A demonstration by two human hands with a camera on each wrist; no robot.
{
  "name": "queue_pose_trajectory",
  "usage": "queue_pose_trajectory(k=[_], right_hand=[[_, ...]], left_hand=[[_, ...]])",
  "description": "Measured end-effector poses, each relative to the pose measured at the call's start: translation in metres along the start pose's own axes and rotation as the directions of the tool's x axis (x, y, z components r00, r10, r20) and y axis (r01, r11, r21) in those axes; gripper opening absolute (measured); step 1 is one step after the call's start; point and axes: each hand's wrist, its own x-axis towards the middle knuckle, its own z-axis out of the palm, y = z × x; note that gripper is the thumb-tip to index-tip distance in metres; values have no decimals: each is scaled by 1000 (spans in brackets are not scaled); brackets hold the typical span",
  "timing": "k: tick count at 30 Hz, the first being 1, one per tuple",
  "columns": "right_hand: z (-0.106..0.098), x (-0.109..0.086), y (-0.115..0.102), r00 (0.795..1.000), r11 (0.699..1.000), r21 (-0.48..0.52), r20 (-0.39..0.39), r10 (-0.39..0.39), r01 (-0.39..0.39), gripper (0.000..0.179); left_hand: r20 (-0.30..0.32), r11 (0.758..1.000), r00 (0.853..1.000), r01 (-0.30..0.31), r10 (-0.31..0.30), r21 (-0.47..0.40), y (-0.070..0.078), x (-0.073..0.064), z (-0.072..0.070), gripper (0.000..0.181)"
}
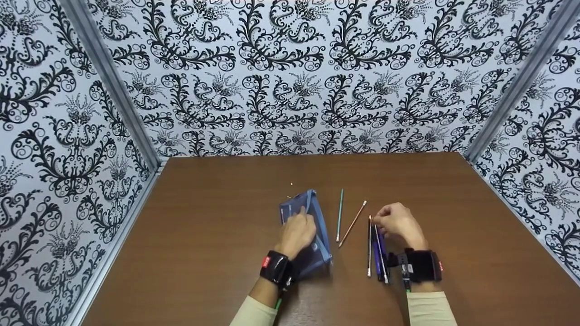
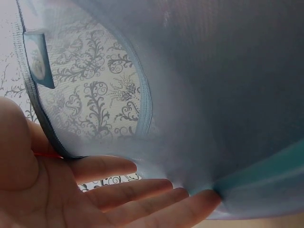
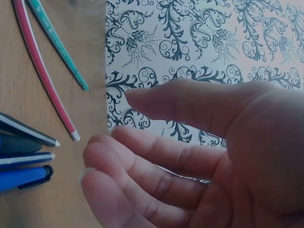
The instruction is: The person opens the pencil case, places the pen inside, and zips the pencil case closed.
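In the head view, the blue mesh pouch [image 1: 318, 246] is over the bench [image 1: 204, 235], beneath the left hand [image 1: 299, 231]. Right of the pouch lie a teal pencil [image 1: 340, 215], a red pencil [image 1: 353, 223], then grouped pens and pencils [image 1: 378, 253] beside the right hand [image 1: 399, 222]. The left wrist view shows straight fingers touching the pouch; the right, loosely bent fingers, thumb apart.

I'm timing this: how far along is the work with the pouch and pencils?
Looks done: the pouch, pencils and pens are out within reach. In hand: the left hand touches the pouch; the right hand, seemingly empty, is beside the pens. Remaining, perhaps: packing the pencils and pens lying outside the pouch.
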Motion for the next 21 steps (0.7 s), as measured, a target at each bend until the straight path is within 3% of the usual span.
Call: queue_pose_trajectory(k=[6,14,21], right_hand=[[-3,1,6,1000,1000,15,5,25,-25,15],[-8,3,14,1000,999,-42,-14,18,-19,16],[-7,7,20,998,995,-72,7,65,-65,16]], left_hand=[[4,1000,1000,4,-4,-3,1,-1,-1,54],[-12,1000,1000,-12,12,9,1,1,1,53],[-8,999,999,-33,33,17,-1,2,1,51]])
